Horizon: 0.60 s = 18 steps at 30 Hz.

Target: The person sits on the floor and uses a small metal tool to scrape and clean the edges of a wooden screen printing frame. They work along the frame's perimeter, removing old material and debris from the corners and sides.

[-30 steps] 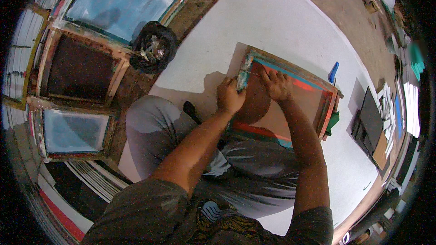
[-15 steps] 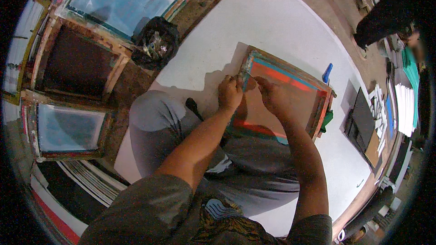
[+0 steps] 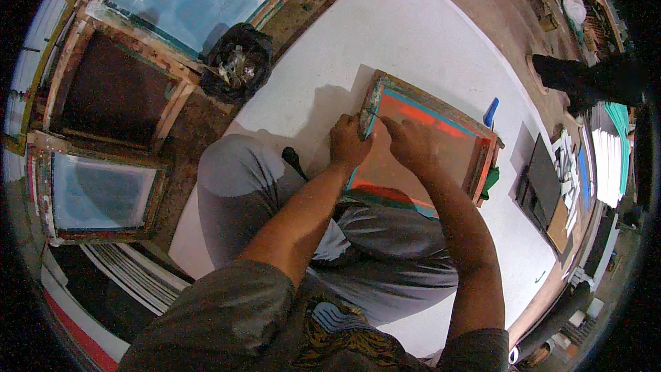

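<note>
Drawn in from its flat, spread pose of a second earlier, the right hand (image 3: 411, 143) had curled up close to the left hand (image 3: 350, 140). Its fingers were bent, but whether they pinched the thin dark strand (image 3: 374, 116) beside them could not be told. The left fingers stayed clasped on the left side of the screen frame (image 3: 454, 146), which lay on the white surface (image 3: 413, 27) against the crossed legs (image 3: 392, 233). That shift seemingly concentrated the handwork at one edge. Another person's dark-clothed leg (image 3: 575, 76) had also appeared.
</note>
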### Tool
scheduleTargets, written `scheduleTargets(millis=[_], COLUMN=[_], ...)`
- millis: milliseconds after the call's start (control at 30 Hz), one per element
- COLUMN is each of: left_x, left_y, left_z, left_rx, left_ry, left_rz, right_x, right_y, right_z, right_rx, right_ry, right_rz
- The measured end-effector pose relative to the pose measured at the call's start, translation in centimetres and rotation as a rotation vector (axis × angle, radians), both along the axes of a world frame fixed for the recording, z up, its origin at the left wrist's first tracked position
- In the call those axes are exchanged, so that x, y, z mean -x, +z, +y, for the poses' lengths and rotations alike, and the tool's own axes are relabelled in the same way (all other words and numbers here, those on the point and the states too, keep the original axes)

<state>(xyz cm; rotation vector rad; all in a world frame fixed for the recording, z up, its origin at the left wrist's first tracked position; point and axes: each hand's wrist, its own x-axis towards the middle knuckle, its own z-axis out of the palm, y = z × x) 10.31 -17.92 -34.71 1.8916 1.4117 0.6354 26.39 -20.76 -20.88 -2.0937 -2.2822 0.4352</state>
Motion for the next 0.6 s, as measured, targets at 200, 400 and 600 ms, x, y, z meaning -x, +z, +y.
scheduleTargets(millis=[200, 400, 600], left_x=[0.5, -0.3, 0.8], left_y=[-1.6, -0.1, 1.1], left_z=[-0.3, 0.1, -0.3], left_rx=[0.02, -0.002, -0.013], left_ry=[-0.014, -0.015, 0.008], left_rz=[0.001, 0.003, -0.075], right_x=[3.4, -1.0, 0.4], right_y=[1.7, -2.5, 3.1], right_z=[1.6, 0.2, 1.5], right_rx=[0.329, 0.158, 0.412], right_ry=[0.022, 0.096, 0.03], right_rz=[-0.386, -0.176, 0.083])
